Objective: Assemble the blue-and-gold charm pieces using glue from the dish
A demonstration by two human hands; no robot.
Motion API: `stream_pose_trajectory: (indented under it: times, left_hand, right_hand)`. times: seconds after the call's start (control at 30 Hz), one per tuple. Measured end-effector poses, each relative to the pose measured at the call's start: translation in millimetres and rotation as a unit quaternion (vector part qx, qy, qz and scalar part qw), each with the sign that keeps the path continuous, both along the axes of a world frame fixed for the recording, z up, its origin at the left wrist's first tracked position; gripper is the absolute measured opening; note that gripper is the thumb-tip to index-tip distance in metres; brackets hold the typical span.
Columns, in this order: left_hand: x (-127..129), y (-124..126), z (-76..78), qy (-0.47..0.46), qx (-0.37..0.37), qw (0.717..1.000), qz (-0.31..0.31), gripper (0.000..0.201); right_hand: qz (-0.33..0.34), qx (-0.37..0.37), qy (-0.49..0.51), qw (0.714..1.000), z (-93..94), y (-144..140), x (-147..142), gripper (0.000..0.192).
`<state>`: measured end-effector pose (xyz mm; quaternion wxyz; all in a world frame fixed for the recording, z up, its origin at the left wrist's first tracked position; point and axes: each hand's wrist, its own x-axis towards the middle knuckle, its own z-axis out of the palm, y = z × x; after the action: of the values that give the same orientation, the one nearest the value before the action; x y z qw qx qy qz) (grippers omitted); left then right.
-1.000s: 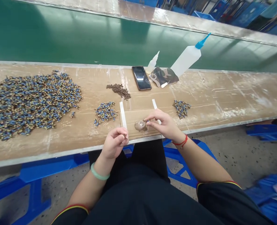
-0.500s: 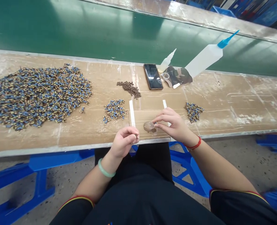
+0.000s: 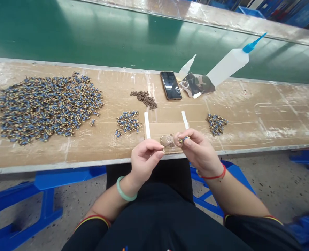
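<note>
My right hand (image 3: 200, 150) pinches a small blue-and-yellow figure (image 3: 184, 139) between thumb and fingers, just above the table edge. My left hand (image 3: 146, 157) is closed in a pinch, thumb against forefinger; whatever lies between the tips is too small to make out. Between the two hands, a shallow clear dish (image 3: 166, 140) rests on a cardboard piece (image 3: 164, 127). Left of it lies a small pile of the blue-and-yellow figures (image 3: 128, 122). Beyond the cardboard is a heap of tiny brown pieces (image 3: 145, 99). Another small pile of figures (image 3: 216, 124) sits on the right.
A large heap of figures (image 3: 49, 106) covers the table's left part. At the back are a phone (image 3: 171, 85), a small squeeze bottle (image 3: 186, 69), a camouflage cloth (image 3: 200, 84) and a large white bottle (image 3: 229, 66) with a blue nozzle. White strips (image 3: 147, 125) flank the cardboard.
My right hand has drawn back from the dish toward me, turning so the figure in its fingers shows. My left hand has moved right, closer to it, still pinched.
</note>
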<state>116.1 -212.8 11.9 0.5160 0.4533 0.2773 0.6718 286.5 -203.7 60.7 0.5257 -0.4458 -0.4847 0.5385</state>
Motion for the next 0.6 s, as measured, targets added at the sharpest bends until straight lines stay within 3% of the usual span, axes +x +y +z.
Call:
stream_pose_trajectory:
  times: [0.07,0.17,0.6]
  left_hand:
    - [2,1,11.0,0.039,0.048,0.998,0.027,0.010]
    - [2,2,22.7,0.086,0.091,0.991,0.057,0.006]
    - [-3,-2,29.4,0.137,0.167,0.970,0.115,0.005]
  right_hand:
    - [-0.005,-0.007,0.098,0.995,0.8,-7,-18,0.024]
    - [-0.021,-0.005,0.163,0.986,2.0,-15,-37,0.019]
    - [-0.017,0.031,0.144,0.989,15.4,-28,-45,0.009]
